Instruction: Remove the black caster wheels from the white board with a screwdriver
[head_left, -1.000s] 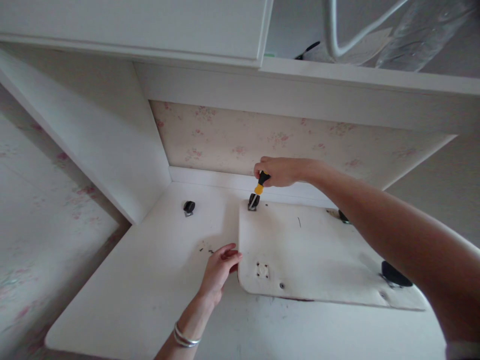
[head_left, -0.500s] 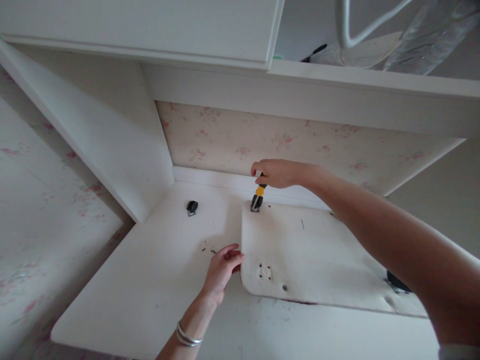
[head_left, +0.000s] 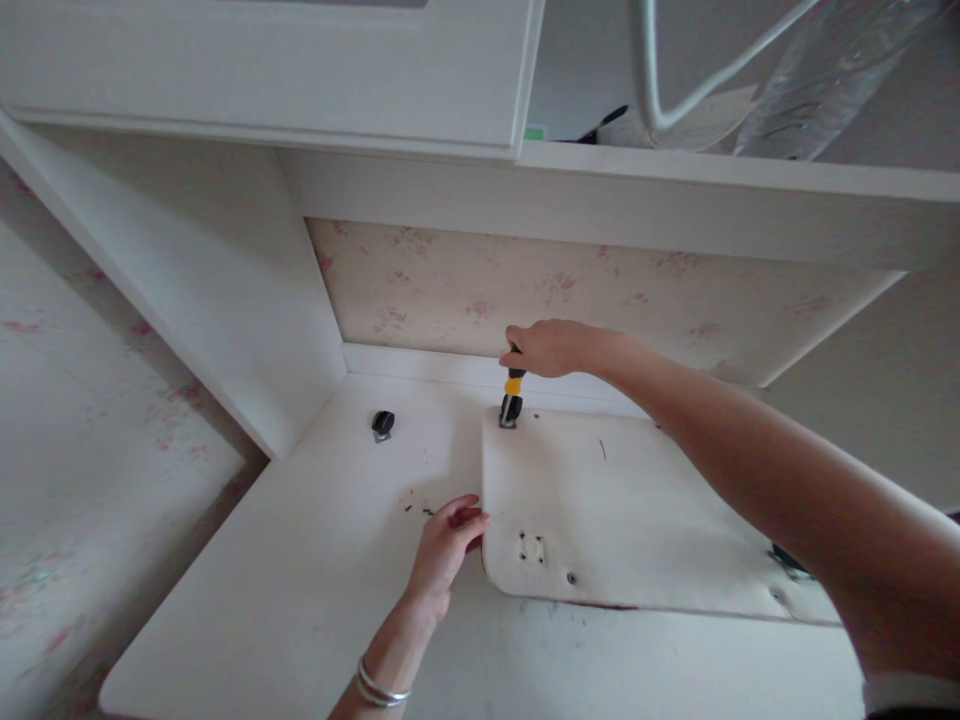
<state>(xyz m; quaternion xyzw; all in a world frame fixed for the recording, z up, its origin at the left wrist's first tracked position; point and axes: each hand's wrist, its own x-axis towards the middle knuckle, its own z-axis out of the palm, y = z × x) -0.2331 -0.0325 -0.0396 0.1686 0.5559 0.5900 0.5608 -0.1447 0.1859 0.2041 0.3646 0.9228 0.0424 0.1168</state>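
Note:
A white board (head_left: 630,510) with rounded corners lies on the white desktop. My left hand (head_left: 444,545) holds the board's left edge, the fingers curled at its side. Around the black and yellow handle of a screwdriver (head_left: 513,385), my right hand (head_left: 551,347) is closed. The screwdriver's shaft slants down to the metal plate of a black caster (head_left: 511,410) at the board's back left corner; the exact tip contact is too small to make out. Near the front left corner, the board shows a square patch of screw holes (head_left: 532,547).
A detached caster (head_left: 382,423) rests on the desktop (head_left: 300,560) to the left, with several small dark screws (head_left: 427,512) near my left hand. Another caster (head_left: 789,562) is partly behind my right forearm. A white cabinet (head_left: 285,80) overhangs the back.
The camera view has shifted slightly. My right hand has turned a little on the screwdriver, which now stands more upright. My left hand stays at the board's edge.

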